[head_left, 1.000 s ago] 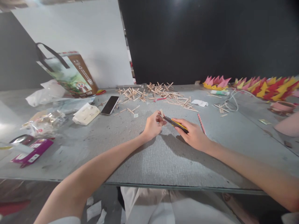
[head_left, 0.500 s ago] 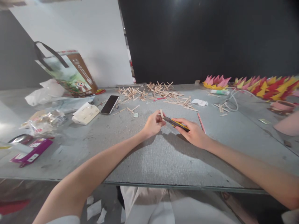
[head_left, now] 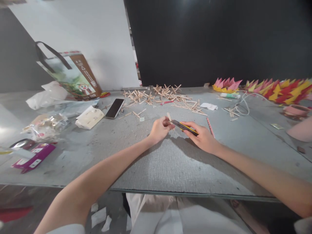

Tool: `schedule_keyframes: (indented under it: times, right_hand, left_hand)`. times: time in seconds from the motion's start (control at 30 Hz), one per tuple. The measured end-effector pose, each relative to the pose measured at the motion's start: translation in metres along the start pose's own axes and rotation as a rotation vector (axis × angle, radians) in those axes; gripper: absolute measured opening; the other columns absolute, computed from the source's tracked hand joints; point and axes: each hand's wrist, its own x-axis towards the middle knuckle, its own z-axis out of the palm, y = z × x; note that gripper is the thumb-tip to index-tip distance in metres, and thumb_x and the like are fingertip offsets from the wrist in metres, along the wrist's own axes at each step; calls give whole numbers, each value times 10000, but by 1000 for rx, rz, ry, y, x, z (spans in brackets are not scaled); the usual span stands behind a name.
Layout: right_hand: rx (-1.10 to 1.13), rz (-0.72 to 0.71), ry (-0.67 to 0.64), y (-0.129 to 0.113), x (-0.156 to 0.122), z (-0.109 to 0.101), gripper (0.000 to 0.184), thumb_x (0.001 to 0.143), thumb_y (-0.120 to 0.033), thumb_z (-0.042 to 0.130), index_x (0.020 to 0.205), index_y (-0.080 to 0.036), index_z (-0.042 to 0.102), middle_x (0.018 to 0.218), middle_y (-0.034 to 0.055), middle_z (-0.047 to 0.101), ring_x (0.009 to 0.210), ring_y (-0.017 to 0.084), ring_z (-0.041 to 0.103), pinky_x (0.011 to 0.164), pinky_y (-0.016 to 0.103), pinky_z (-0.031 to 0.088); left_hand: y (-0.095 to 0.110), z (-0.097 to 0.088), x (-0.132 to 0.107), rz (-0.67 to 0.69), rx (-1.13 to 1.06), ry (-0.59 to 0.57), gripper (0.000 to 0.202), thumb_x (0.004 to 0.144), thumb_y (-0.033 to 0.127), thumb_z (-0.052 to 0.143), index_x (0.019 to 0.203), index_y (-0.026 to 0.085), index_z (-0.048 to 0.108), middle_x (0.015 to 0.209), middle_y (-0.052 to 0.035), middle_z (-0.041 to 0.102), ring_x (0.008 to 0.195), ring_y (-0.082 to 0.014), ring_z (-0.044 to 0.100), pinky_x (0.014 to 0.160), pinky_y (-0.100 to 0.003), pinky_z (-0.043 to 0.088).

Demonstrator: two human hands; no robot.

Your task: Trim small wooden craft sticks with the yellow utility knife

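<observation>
My left hand (head_left: pixel 159 128) is closed on a short flat wooden stick (head_left: pixel 169 116), whose upper end sticks up past the fingers. In my right hand (head_left: pixel 202 136) is a black and yellow utility knife (head_left: pixel 185 127), pointing left. Its front end meets the stick beside my left fingertips; the blade itself is too small to make out. Both hands are held over the middle of the grey table (head_left: pixel 156 169). Beyond them lies a pile of wooden sticks (head_left: pixel 168 94), many crossed into star shapes. A red and white striped pencil (head_left: pixel 210 126) lies just past my right hand.
A phone (head_left: pixel 115 108), folded paper (head_left: pixel 89 117), a shopping bag (head_left: pixel 80 76), clear plastic packaging (head_left: pixel 46 127) and a purple box (head_left: pixel 34 157) are on the left. At right are folded-paper pieces (head_left: pixel 280 91), a glue stick (head_left: pixel 230 95), a white cable (head_left: pixel 247 107) and a pink roll (head_left: pixel 296 110).
The stick and my left fingers have shifted slightly, with the stick's top a little more to the right. The knife still touches it, and its angle is slightly flatter.
</observation>
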Motion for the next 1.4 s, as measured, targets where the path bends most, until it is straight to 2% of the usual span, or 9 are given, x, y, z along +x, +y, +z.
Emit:
schedule_keyframes:
  times: [0.13, 0.33, 0.53, 0.7, 0.83, 0.97, 1.1, 1.23, 1.4]
  right_hand:
    - [-17, -4, 32, -2, 1, -1, 386, 1069, -391, 530, 1420, -252, 612, 1271, 83, 776, 1068, 265, 766, 909, 414, 614]
    - [-21, -22, 45, -5, 0, 1, 381, 1070, -400, 532, 1416, -264, 617, 1239, 83, 784, 1058, 269, 768, 916, 423, 619]
    - [-89, -79, 105, -10, -3, 3, 371, 1082, -360, 512, 1430, -272, 606, 1334, 83, 755, 1170, 261, 743, 1009, 412, 586]
    - [-181, -34, 140, -6, -4, 2, 360, 1081, -359, 523, 1416, -272, 622, 1242, 86, 795, 1138, 278, 760, 1052, 452, 561]
    - [-173, -12, 166, -2, -3, 3, 378, 1084, -374, 519, 1437, -273, 609, 1290, 98, 776, 1190, 289, 738, 1060, 467, 552]
    - [-155, -17, 176, -1, -2, 2, 374, 1080, -378, 517, 1425, -267, 613, 1338, 107, 752, 1245, 302, 710, 1040, 477, 562]
    - [-166, -16, 181, 0, -2, 4, 376, 1079, -382, 521, 1427, -271, 610, 1358, 94, 745, 1241, 286, 712, 1027, 449, 567]
    - [-179, -23, 182, 0, -3, 4, 372, 1081, -381, 523, 1427, -274, 609, 1361, 88, 745, 1245, 283, 711, 1025, 434, 565]
    - [-162, -35, 185, -3, -3, 2, 372, 1082, -370, 529, 1435, -277, 598, 1346, 85, 750, 1225, 274, 721, 1018, 427, 574]
  left_hand:
    - [-5, 1, 1, -3, -34, 21, 193, 812, 326, 805, 824, 170, 693, 794, -52, 769, 747, -178, 716, 729, -304, 540]
    - [-3, 1, 0, -4, -84, -13, 129, 866, 295, 742, 820, 181, 782, 858, -53, 791, 808, -171, 722, 813, -315, 567]
    - [0, 2, -3, 65, -65, -17, 250, 902, 396, 710, 783, 180, 747, 801, -45, 758, 748, -156, 675, 747, -296, 543]
    - [2, 3, -4, 53, -33, 27, 278, 935, 415, 690, 785, 183, 725, 789, -38, 729, 734, -141, 640, 757, -287, 529]
    - [3, 3, -2, 40, -94, 30, 253, 975, 378, 631, 805, 191, 645, 688, -3, 611, 661, -132, 562, 703, -280, 486]
    - [7, 5, -2, -25, -262, -48, 215, 996, 298, 541, 802, 209, 525, 667, 38, 446, 623, -117, 475, 669, -258, 460]
    - [10, 10, -4, -96, -254, -47, 157, 997, 269, 541, 857, 211, 499, 715, 48, 419, 618, -105, 448, 649, -243, 456]
    - [9, 13, -5, -73, -255, -74, 221, 1046, 365, 519, 892, 210, 487, 690, 64, 388, 585, -98, 420, 624, -239, 433]
    - [5, 14, -8, -11, -330, -168, 408, 1035, 578, 527, 897, 194, 541, 660, 75, 316, 585, -105, 362, 650, -256, 461]
